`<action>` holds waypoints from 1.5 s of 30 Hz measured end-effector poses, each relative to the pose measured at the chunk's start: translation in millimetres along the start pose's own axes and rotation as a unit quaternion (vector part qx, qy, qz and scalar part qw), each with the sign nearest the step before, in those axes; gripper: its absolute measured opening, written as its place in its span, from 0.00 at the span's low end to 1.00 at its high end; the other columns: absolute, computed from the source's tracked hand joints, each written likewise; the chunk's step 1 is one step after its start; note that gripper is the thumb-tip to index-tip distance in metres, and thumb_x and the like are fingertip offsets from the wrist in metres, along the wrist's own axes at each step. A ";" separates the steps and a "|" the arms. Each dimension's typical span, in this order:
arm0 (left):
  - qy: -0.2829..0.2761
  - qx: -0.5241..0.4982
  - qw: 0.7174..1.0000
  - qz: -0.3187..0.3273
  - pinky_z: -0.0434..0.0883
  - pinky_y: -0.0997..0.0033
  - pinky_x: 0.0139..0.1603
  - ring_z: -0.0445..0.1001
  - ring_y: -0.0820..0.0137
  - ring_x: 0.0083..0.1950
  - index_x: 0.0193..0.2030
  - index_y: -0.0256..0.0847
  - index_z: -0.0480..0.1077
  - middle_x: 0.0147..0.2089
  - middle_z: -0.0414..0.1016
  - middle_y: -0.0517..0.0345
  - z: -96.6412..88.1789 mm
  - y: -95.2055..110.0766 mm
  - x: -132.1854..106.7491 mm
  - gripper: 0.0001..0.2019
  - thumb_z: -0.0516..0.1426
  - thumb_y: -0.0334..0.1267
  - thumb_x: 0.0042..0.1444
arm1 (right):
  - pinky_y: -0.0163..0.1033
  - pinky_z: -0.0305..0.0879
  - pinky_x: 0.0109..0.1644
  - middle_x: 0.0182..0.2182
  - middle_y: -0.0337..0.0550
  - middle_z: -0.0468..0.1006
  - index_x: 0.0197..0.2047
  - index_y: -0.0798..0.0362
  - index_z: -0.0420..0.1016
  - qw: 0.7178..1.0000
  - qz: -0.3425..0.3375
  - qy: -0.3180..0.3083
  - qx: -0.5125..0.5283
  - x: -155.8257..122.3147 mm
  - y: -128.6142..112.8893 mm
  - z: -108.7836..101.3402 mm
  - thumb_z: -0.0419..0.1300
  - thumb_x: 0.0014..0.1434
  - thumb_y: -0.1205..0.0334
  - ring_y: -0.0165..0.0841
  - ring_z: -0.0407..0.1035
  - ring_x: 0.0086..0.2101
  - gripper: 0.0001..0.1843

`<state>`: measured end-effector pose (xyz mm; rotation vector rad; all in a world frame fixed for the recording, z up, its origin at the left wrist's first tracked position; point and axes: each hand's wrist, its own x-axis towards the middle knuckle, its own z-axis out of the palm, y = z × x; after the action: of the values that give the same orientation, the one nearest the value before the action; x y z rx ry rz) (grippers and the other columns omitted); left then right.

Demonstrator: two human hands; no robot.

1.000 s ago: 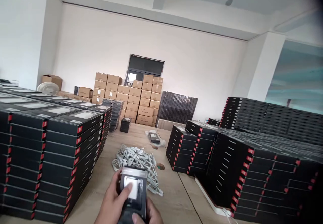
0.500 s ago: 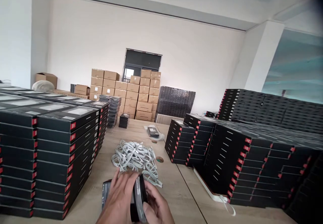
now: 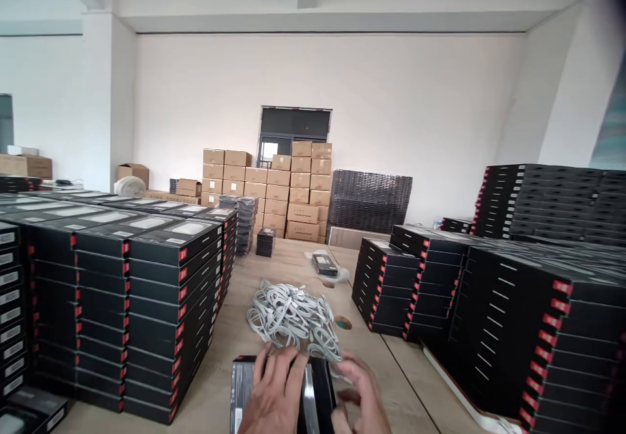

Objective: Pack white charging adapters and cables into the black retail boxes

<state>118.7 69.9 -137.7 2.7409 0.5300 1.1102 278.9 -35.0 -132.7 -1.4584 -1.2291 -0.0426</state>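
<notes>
Head view: left hand (image 3: 276,390) laid across a black rectangular cardboard box with a grey-printed panel (image 3: 241,382) at the near end of the wood-grain tabletop (image 3: 210,391); whether it grips or merely presses cannot be told. A wide leftward swing of that arm could, in all likelihood, knock the tall stack of flat black boxes with red tabs (image 3: 151,317). Uneven pressure might crease or skew the box under the palm; a shiny silver strip (image 3: 309,395) runs just right of the fingers, and whether strip and panel form one piece is hidden. Beside it, the right hand (image 3: 359,391) is blurred, fingers half bent; whether it holds anything is unclear. Fingers hooking a loop of the heap of pale grey coiled cables (image 3: 291,313) could drag the tangle over the box.

Around them, from the left: a flat black box with a white label (image 3: 34,409), brown cardboard cartons (image 3: 278,193) piled near the wall, a small black stack (image 3: 265,242), a dark box on crumpled clear plastic (image 3: 323,264) and a round hole (image 3: 343,322). Black-box stacks (image 3: 493,323) hem in the right side near a white-edged tray (image 3: 452,384); the cables obstruct the way straight ahead.
</notes>
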 end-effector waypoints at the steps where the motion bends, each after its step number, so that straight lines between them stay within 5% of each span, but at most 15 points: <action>1: 0.015 0.006 1.000 -0.004 0.54 0.44 0.66 0.66 0.51 0.63 0.72 0.48 0.47 0.63 0.68 0.45 0.8 -2.7 -0.9 0.39 0.54 0.30 0.53 | 0.45 0.73 0.49 0.56 0.49 0.72 0.46 0.48 0.74 0.998 -0.048 -0.005 -0.043 1.8 -0.4 -1.8 0.55 0.50 0.69 0.43 0.73 0.49 0.19; 5: 0.042 0.029 0.999 -0.009 0.54 0.42 0.66 0.65 0.48 0.63 0.73 0.48 0.42 0.64 0.66 0.43 1.7 -5.8 -1.4 0.45 0.58 0.33 0.49 | 0.53 0.70 0.54 0.59 0.49 0.68 0.41 0.45 0.76 0.969 -0.183 -0.041 -0.164 7.1 -2.2 -4.4 0.57 0.58 0.63 0.48 0.66 0.56 0.09; 12: 0.060 0.040 0.997 0.001 0.48 0.41 0.68 0.63 0.47 0.64 0.72 0.43 0.44 0.63 0.66 0.41 2.0 8.8 2.9 0.50 0.59 0.33 0.39 | 0.55 0.67 0.58 0.67 0.44 0.57 0.39 0.46 0.77 0.963 -0.212 -0.004 -0.169 8.7 -4.3 -1.5 0.51 0.63 0.63 0.49 0.59 0.61 0.13; 19: 0.134 0.092 0.987 -0.001 0.46 0.43 0.69 0.65 0.51 0.62 0.68 0.40 0.52 0.59 0.69 0.44 6.2 17.1 3.6 0.49 0.57 0.28 0.33 | 0.56 0.64 0.61 0.62 0.46 0.68 0.43 0.45 0.81 0.990 -0.052 -0.036 -0.126 5.6 19.6 5.4 0.50 0.65 0.52 0.50 0.60 0.61 0.18; 26: 0.080 0.080 0.993 0.020 0.49 0.42 0.68 0.64 0.50 0.63 0.67 0.37 0.52 0.61 0.68 0.42 -10.4 25.1 4.5 0.49 0.55 0.27 0.31 | 0.56 0.54 0.67 0.65 0.46 0.63 0.50 0.44 0.80 0.988 0.051 -0.140 -0.033 2.1 17.8 7.9 0.53 0.62 0.47 0.49 0.54 0.65 0.21; 29: 0.074 0.065 0.995 -0.003 0.44 0.42 0.70 0.63 0.52 0.64 0.67 0.37 0.52 0.61 0.68 0.43 -13.6 36.8 4.5 0.49 0.54 0.25 0.29 | 0.57 0.47 0.69 0.65 0.49 0.63 0.47 0.46 0.81 0.989 0.106 -0.102 0.012 1.5 5.3 11.0 0.55 0.59 0.43 0.50 0.51 0.65 0.22; 33: 0.078 0.057 0.995 0.000 0.42 0.44 0.70 0.63 0.52 0.64 0.67 0.39 0.52 0.60 0.69 0.44 -13.8 41.3 3.1 0.50 0.53 0.24 0.28 | 0.53 0.59 0.62 0.54 0.50 0.74 0.34 0.49 0.81 0.977 0.147 -0.084 0.131 2.7 -13.4 11.9 0.60 0.54 0.43 0.50 0.64 0.57 0.19; 36: 0.059 0.053 0.997 -0.004 0.44 0.46 0.69 0.63 0.53 0.64 0.66 0.41 0.54 0.62 0.68 0.44 -16.8 34.9 1.4 0.47 0.54 0.25 0.31 | 0.45 0.67 0.51 0.49 0.46 0.77 0.26 0.51 0.74 0.955 0.178 -0.053 0.232 5.5 -25.5 4.5 0.68 0.49 0.48 0.46 0.70 0.49 0.15; 39: 0.028 0.062 0.997 -0.044 0.48 0.50 0.67 0.62 0.54 0.64 0.66 0.42 0.55 0.64 0.66 0.46 -24.5 26.2 -0.7 0.45 0.55 0.27 0.34 | 0.39 0.70 0.39 0.45 0.43 0.80 0.26 0.51 0.71 0.903 0.243 -0.028 0.354 12.8 -30.6 -8.9 0.69 0.49 0.50 0.40 0.74 0.39 0.15; 45: -0.072 0.143 0.959 -0.234 0.48 0.48 0.66 0.61 0.52 0.65 0.65 0.35 0.59 0.65 0.64 0.40 -38.2 11.5 -6.3 0.39 0.56 0.32 0.40 | 0.33 0.69 0.35 0.37 0.40 0.83 0.29 0.49 0.72 0.821 0.380 0.102 0.414 31.5 -3.6 -41.9 0.71 0.46 0.55 0.34 0.76 0.37 0.13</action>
<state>91.1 56.7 -111.4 2.6689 1.3197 0.7594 315.1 -46.9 -96.5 -1.0101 -0.3075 0.7729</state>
